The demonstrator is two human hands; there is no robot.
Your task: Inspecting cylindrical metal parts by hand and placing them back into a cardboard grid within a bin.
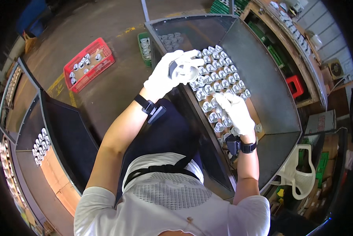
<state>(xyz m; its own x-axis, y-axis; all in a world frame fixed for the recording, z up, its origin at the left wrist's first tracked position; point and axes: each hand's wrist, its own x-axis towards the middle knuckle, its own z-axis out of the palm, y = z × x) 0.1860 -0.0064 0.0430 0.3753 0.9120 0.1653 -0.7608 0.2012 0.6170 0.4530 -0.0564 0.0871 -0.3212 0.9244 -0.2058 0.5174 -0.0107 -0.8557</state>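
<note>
Left hand grips metal part. Right hand, nearer, among rowed parts; fingers bunched, hold unclear. Likely stiff, lightish, slick; grasp round outer wall.

Shot from the head's left side, wide fisheye, facing steeply down, close above T-shirt, near counter
</note>
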